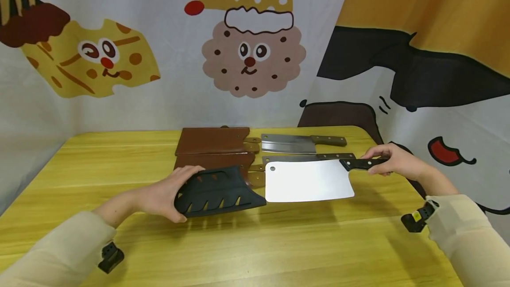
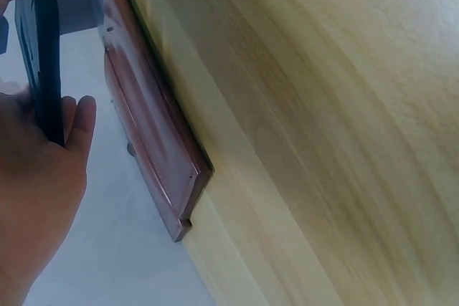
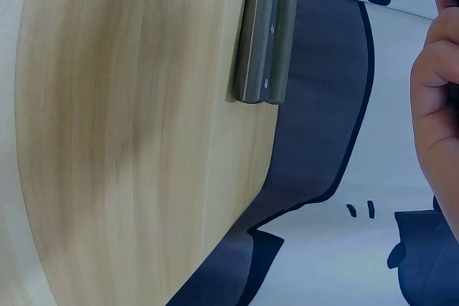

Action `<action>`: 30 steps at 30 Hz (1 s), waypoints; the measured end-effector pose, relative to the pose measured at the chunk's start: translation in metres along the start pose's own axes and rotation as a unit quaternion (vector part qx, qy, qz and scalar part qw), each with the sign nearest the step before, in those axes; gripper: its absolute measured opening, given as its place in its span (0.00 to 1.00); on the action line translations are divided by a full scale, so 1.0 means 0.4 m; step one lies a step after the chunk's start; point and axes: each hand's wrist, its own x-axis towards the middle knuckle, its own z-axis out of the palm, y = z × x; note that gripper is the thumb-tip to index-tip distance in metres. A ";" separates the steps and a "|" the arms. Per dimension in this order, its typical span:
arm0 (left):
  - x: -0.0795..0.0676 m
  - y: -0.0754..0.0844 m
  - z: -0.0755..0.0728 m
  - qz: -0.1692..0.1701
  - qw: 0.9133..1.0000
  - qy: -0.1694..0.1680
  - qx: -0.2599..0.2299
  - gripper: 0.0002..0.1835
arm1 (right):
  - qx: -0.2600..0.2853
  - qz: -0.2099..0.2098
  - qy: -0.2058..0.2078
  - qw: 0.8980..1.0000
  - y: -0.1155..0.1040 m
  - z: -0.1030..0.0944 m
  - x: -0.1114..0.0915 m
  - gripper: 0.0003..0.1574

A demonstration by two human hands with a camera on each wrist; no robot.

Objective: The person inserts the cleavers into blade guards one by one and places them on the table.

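No legible text, label, brand name, number or sign is showing in any of the three views, whether from the head, left wrist or right wrist.

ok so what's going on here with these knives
A person holds a black slotted sheath in the left hand and a white-bladed cleaver by its handle in the right hand. Both are raised above the table, the blade's end beside the sheath but outside it. Behind them lie two brown sheaths and two other cleavers.
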 end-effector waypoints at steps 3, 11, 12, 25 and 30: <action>0.001 -0.001 0.000 0.001 1.000 0.002 0.005 0.57 | 0.007 -0.011 -0.008 1.000 -0.002 -0.001 -0.001 0.23; 0.004 -0.003 0.002 -0.002 1.000 0.003 0.015 0.57 | 0.002 -0.010 -0.013 1.000 -0.013 0.003 0.002 0.21; 0.005 -0.003 0.003 -0.001 1.000 0.002 0.017 0.57 | 0.001 -0.011 -0.014 1.000 -0.014 0.005 0.003 0.21; 0.026 0.015 0.007 -0.002 1.000 0.004 0.029 0.56 | 0.016 0.016 0.011 1.000 -0.011 0.053 0.031 0.18; 0.035 0.022 0.010 -0.005 1.000 -0.010 0.021 0.56 | 0.017 0.015 0.010 1.000 -0.021 0.070 0.054 0.16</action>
